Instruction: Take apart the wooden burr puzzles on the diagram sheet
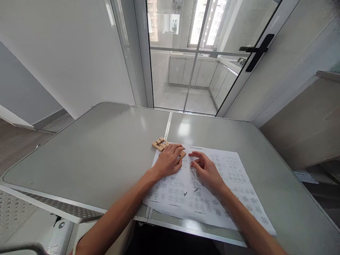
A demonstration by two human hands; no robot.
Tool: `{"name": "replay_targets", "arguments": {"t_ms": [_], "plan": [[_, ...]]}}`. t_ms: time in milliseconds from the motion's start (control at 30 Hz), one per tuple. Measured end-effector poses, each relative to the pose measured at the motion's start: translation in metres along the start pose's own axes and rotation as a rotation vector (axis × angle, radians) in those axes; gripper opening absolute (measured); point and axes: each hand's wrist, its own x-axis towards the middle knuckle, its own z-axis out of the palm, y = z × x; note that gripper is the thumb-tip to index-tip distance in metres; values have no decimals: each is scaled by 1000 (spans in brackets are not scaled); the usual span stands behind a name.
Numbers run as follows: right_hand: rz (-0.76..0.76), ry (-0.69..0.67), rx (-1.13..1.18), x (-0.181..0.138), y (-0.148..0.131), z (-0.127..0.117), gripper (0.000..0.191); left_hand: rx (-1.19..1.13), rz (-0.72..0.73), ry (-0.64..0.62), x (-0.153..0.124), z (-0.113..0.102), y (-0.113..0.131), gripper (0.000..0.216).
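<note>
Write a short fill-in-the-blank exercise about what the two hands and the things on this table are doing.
1. The left hand lies flat on a set of ____ blocks.
2. The right hand rests on a printed ____ of diagrams.
3. The sheet lies on a grey ____.
4. Behind the table stands a glass ____ with a black handle.

Missing words: wooden; sheet; table; door

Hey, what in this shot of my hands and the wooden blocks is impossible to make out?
Head view:
- wooden blocks: the near part is hidden under the left hand.
- printed sheet: figures too small to read; the right hand covers some.
- Both forearms run off the bottom edge.
</note>
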Motion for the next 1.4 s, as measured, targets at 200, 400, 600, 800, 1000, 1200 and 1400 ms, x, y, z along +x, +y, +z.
{"name": "replay_targets", "arguments": {"t_ms": [200, 400, 600, 800, 1000, 1200, 1400], "plan": [[-8, -5, -49, -2, -8, 0, 32, -14, 77, 23, 0, -2, 7, 32], [-122, -26, -141, -7, -14, 4, 25, -54, 165, -135, -6, 7, 22, 24], [-241, -98, -275, -12, -14, 7, 25, -3, 146, -269, -6, 3, 23, 18], [-230, -128, -321, -12, -14, 7, 28, 42, 151, -282, -5, 3, 24, 17], [-242, -122, -318, -12, -16, 7, 26, 62, 158, -278, -5, 5, 23, 15], [-246, -124, -320, -13, -18, 6, 25, 54, 162, -268, -5, 5, 22, 15], [-243, -122, -330, -12, -15, 7, 23, 38, 164, -261, -5, 6, 22, 15]]}}
